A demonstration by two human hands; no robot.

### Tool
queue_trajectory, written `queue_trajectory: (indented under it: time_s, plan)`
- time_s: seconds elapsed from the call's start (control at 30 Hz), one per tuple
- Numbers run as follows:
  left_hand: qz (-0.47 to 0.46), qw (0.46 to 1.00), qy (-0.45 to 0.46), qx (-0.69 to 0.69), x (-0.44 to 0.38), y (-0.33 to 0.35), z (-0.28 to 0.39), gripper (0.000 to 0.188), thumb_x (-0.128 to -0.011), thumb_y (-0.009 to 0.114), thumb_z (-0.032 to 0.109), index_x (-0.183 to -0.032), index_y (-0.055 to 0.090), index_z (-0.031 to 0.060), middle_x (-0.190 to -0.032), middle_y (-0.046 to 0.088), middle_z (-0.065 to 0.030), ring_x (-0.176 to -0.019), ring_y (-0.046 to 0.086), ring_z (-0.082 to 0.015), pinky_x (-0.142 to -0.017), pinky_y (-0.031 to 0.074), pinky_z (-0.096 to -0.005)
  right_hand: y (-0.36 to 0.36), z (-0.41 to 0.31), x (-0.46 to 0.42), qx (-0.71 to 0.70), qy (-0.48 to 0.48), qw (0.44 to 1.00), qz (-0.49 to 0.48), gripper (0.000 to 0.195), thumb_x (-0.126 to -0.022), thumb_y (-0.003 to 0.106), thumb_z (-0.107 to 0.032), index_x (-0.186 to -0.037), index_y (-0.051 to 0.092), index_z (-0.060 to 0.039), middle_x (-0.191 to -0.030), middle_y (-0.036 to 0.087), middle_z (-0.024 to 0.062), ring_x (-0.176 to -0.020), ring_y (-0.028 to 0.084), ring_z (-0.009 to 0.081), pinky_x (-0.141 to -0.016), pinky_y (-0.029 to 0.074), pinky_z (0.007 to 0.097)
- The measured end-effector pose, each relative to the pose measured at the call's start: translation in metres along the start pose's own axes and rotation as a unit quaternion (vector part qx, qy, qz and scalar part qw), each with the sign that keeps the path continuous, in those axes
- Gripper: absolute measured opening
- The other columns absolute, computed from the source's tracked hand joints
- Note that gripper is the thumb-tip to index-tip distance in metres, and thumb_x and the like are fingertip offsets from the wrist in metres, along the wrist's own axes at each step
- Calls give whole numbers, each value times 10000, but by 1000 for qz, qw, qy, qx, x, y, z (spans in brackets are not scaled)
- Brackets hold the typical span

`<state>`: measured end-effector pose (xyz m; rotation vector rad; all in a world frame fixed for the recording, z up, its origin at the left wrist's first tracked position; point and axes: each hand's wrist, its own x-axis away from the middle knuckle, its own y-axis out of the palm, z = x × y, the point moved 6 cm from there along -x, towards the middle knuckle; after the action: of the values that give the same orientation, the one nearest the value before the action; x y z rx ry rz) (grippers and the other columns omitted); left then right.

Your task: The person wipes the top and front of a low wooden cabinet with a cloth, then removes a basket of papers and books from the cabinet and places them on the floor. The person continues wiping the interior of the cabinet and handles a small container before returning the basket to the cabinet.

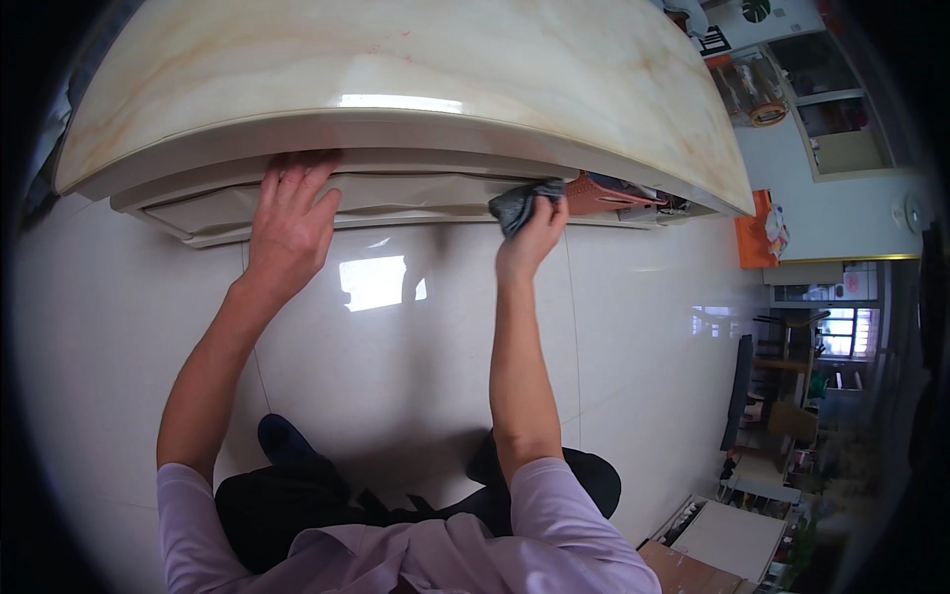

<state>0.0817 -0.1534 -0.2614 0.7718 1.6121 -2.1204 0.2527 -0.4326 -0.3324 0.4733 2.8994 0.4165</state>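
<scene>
My left hand (293,223) reaches to the front of a low cabinet with a marble-patterned top (415,67); its fingertips are hidden under the overhanging edge. Below that edge runs a beige drawer front (415,194) with a wavy upper rim. In my right hand (534,234) is a bunched dark grey cloth (516,208), held at the right part of the drawer front. Just right of the cloth, a salmon-coloured perforated plastic basket (597,197) shows in the opening under the top, with small items beside it.
Glossy light floor tiles (445,319) lie between the cabinet and my feet. A glass jar (761,93) stands beyond the cabinet's right end, near an orange box (755,226). Farther right are a wooden chair (794,419) and a white-topped storage unit (727,534).
</scene>
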Motion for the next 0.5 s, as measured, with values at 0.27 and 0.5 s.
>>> queue_trajectory:
  time_s: [0.27, 0.5]
  plan:
    - [21, 1000, 3, -14, -4, 2, 2, 203, -718, 619, -22, -918, 593, -3, -1251, 532, -151, -1146, 473, -350, -1023, 357, -528, 66, 1, 71, 175, -78, 974, -121, 496, -919, 549, -157, -1362, 403, 11, -1332, 438, 167, -1227, 434, 255, -1056, 321, 353]
    - [45, 997, -3, 60, -30, 6, 19, 327, -755, 620, -41, -1077, 610, 13, -1069, 580, -127, -988, 551, -308, -866, 414, -435, 10, -31, 0, 166, -90, 981, -54, 424, -894, 554, -148, -1281, 515, 21, -1278, 509, 138, -1144, 513, 240, -990, 399, 347]
